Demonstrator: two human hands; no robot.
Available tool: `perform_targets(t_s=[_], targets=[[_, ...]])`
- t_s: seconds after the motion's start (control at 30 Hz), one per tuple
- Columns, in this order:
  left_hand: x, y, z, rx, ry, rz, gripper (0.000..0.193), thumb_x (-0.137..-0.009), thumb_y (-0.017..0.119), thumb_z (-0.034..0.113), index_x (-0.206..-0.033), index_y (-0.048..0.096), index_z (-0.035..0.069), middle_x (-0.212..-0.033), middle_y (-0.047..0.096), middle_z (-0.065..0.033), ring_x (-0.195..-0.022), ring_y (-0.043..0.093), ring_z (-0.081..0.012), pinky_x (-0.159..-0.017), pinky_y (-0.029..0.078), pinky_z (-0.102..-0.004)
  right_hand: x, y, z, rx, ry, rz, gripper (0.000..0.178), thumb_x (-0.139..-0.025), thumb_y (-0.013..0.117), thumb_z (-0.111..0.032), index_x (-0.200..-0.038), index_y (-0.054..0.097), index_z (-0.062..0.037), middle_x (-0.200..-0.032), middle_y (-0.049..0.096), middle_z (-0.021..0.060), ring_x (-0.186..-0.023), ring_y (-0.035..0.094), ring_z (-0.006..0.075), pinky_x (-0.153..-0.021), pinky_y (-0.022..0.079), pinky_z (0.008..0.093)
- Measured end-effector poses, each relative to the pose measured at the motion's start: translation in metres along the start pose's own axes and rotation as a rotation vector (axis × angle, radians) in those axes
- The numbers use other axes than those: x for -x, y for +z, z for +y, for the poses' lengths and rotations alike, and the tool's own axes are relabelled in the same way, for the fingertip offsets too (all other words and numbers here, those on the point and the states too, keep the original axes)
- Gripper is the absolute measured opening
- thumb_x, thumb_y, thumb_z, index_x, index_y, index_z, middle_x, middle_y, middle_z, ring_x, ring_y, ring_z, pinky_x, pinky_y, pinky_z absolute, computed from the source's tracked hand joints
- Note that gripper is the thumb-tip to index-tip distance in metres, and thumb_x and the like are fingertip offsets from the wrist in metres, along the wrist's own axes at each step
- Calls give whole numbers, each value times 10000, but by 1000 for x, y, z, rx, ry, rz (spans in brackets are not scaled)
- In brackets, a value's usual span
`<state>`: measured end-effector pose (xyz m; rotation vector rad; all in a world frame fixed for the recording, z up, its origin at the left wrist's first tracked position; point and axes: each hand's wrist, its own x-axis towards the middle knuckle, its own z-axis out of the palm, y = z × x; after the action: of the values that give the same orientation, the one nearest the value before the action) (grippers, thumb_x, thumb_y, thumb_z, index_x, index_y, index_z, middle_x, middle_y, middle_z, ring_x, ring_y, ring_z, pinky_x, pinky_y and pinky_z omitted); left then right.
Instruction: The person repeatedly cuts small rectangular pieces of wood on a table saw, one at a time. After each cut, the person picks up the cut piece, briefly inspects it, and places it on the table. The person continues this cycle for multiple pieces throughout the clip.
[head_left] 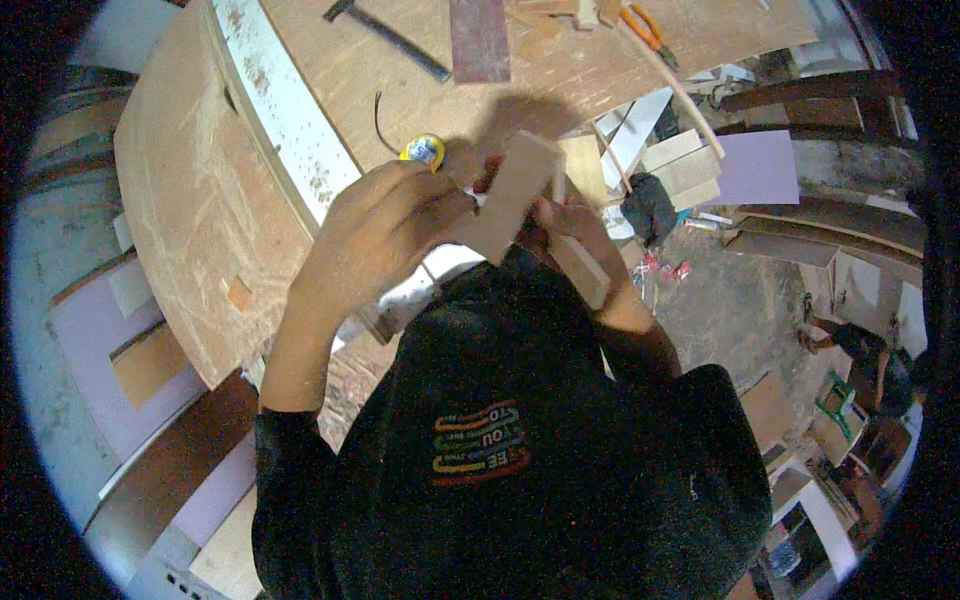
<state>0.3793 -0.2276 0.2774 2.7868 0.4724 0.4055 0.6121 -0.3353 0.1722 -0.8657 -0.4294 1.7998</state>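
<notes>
In front of my chest, my right hand (pixel 580 225) grips a short flat piece of wood (pixel 518 190), its thumb on the near side. A second narrow wooden strip (pixel 580 272) slants down beside that hand; whether the two are joined I cannot tell. My left hand (pixel 390 220) is closed, with its fingers curled in close to the left edge of the flat piece. What its fingertips pinch is hidden. Just beyond my left knuckles a yellow tape measure (pixel 424 150) lies on the wooden worktable (pixel 380 85).
A hammer (pixel 390 40), a maroon board (pixel 480 40) and orange-handled pliers (pixel 650 35) lie on the far part of the table. A white strip (pixel 290 110) crosses its left side. Offcuts (pixel 680 165) and a lilac panel (pixel 755 167) are at right. Another person (pixel 865 350) is at far right.
</notes>
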Motion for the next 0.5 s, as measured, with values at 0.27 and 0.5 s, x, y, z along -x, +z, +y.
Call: perform_targets(t_s=[0.27, 0.5], targets=[[-54, 151, -100, 83, -147, -58, 431, -776, 790, 208, -1161, 672, 53, -1140, 672, -101, -1103, 622, -308, -952, 534, -402, -10, -103, 16, 100, -183, 763, 505, -902, 778, -431, -1180, 669, -24, -1036, 671, 36, -707, 511, 66, -577, 403, 255], [-56, 217, -134, 94, -70, -159, 447, -820, 753, 327, -1171, 675, 62, -1127, 662, -140, -1095, 615, -346, -914, 533, -445, -65, -178, -43, 840, -408, 1026, 428, -824, 847, -391, -1026, 724, -34, -839, 700, 56, -767, 669, 235, -704, 538, 359]])
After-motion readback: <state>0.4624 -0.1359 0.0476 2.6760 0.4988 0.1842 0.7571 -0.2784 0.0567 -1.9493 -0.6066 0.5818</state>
